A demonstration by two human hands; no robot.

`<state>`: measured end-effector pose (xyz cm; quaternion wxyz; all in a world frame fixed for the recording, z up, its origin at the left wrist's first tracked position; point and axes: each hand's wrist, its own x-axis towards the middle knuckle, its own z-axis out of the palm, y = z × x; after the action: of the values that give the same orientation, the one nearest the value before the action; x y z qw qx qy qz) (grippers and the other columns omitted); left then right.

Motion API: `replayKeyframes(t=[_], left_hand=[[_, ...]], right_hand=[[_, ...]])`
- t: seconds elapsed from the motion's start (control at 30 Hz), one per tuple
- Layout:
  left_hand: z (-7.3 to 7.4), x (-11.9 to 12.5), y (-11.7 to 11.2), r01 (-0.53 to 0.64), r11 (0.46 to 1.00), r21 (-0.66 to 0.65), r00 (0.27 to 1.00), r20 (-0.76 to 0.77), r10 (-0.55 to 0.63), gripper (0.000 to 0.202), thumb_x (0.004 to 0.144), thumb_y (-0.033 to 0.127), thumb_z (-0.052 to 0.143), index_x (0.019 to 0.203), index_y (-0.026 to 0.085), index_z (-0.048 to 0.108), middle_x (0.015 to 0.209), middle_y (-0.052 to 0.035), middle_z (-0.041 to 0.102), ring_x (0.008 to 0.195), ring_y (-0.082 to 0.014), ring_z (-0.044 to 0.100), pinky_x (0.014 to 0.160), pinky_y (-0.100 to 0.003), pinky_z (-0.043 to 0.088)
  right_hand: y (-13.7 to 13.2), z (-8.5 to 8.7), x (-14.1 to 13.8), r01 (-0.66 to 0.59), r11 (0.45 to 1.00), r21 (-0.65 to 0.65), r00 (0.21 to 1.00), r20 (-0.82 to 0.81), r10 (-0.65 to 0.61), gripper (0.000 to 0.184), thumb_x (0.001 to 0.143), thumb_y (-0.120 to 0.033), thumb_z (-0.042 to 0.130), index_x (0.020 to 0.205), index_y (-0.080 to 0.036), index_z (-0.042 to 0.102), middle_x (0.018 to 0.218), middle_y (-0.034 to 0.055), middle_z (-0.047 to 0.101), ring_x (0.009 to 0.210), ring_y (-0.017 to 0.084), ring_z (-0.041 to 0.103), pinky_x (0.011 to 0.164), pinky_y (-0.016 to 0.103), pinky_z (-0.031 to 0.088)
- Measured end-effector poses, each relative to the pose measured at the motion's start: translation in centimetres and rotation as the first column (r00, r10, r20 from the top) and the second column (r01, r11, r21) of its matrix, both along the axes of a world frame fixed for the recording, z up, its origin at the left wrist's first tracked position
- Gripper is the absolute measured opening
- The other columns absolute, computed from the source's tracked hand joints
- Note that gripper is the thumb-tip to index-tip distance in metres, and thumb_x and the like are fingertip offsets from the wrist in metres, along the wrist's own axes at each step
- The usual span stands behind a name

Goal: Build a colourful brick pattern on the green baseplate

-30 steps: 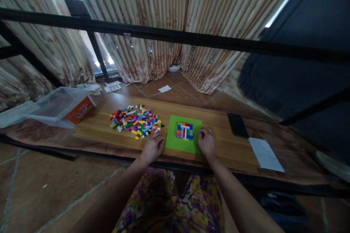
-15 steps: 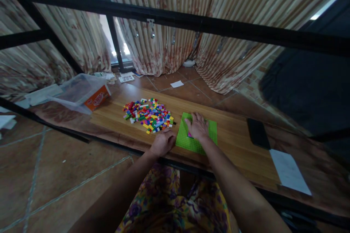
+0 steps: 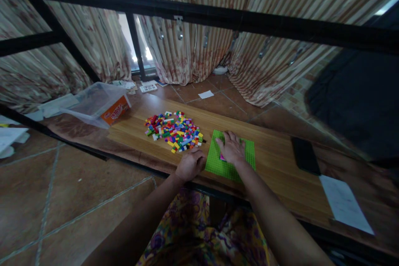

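Observation:
A green studded baseplate (image 3: pixel 215 165) lies on the wooden board in front of me. My right hand (image 3: pixel 232 148) rests over it with the fingers stretched out. Partly under that palm, a pink or magenta piece (image 3: pixel 222 157) shows on the plate; the rest of it is hidden. At the plate's left edge, my left hand (image 3: pixel 190 164) is closed, the fingers curled. Whatever it holds, if anything, is hidden. Just beyond the left hand spreads a pile of small multicoloured building bricks (image 3: pixel 177 130).
A clear plastic bin (image 3: pixel 93 102) with an orange label stands at the left end of the wooden board (image 3: pixel 274 178). To the right lie a black phone (image 3: pixel 305 156) and a white sheet of paper (image 3: pixel 346 203). A black metal rail (image 3: pixel 199 8) crosses in front of the curtains.
The whole view has shifted slightly, so the scene sits a little further right. Both hands keep nearly the same places relative to the baseplate.

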<state>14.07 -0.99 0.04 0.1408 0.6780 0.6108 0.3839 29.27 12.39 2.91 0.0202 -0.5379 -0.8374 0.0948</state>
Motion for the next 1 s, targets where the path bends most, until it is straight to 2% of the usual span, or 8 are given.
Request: replayKeyframes(t=[0.2, 0.33, 0.53, 0.8, 1.0], left_hand=[[-0.1, 0.0, 0.0, 0.007, 1.0, 0.006, 1.0, -0.013, -0.007, 0.017, 0.09, 0.017, 0.046, 0.078, 0.019, 0.058, 0.084, -0.0051, 0.058, 0.081, -0.0158, 0.057, 0.076, -0.027, 0.046], [-0.1, 0.0, 0.0, 0.0, 1.0, -0.011, 1.0, -0.013, 0.0, 0.016, 0.089, 0.017, 0.048, 0.076, 0.019, 0.056, 0.084, -0.0047, 0.058, 0.081, -0.0157, 0.058, 0.074, -0.027, 0.046], [0.1, 0.2, -0.1, -0.021, 0.999, -0.036, 1.0, -0.023, 0.02, 0.017, 0.089, 0.017, 0.048, 0.075, 0.02, 0.057, 0.084, -0.0042, 0.059, 0.081, -0.0157, 0.058, 0.075, -0.027, 0.047], [0.2, 0.2, -0.2, -0.02, 1.0, -0.017, 0.999, -0.027, 0.019, 0.016, 0.089, 0.016, 0.048, 0.08, 0.019, 0.061, 0.086, -0.0046, 0.06, 0.082, -0.0158, 0.059, 0.078, -0.027, 0.047], [0.0, 0.2, -0.2, -0.026, 1.0, -0.011, 0.999, -0.024, 0.026, 0.015, 0.09, 0.017, 0.047, 0.083, 0.019, 0.06, 0.088, -0.0055, 0.061, 0.085, -0.0163, 0.059, 0.079, -0.028, 0.047]], right_hand=[[-0.7, -0.1, 0.1, 0.018, 1.0, 0.018, 1.0, -0.008, -0.017, 0.067, 0.096, -0.059, 0.021, 0.146, -0.018, 0.038, 0.154, 0.0128, 0.035, 0.14, 0.03, 0.029, 0.109, 0.053, 0.023], [-0.8, -0.3, 0.2, 0.028, 0.998, 0.057, 0.998, -0.055, -0.024, 0.062, 0.096, -0.057, 0.025, 0.141, -0.019, 0.044, 0.149, 0.0124, 0.041, 0.135, 0.03, 0.035, 0.107, 0.05, 0.027], [-0.9, -0.7, 0.7, 0.055, 0.992, 0.114, 0.983, -0.178, -0.034, 0.05, 0.098, -0.047, 0.029, 0.119, -0.017, 0.063, 0.134, 0.0125, 0.056, 0.122, 0.028, 0.048, 0.101, 0.043, 0.034], [-0.9, -0.9, 0.8, 0.066, 0.988, 0.143, 0.977, -0.212, -0.034, 0.042, 0.095, -0.042, 0.037, 0.112, -0.017, 0.066, 0.12, 0.0129, 0.062, 0.113, 0.028, 0.052, 0.096, 0.04, 0.037], [-0.8, -1.3, 1.2, 0.076, 0.975, 0.208, 0.969, -0.248, -0.023, 0.039, 0.095, -0.039, 0.037, 0.09, -0.017, 0.07, 0.096, 0.0105, 0.066, 0.094, 0.024, 0.057, 0.087, 0.034, 0.04]])
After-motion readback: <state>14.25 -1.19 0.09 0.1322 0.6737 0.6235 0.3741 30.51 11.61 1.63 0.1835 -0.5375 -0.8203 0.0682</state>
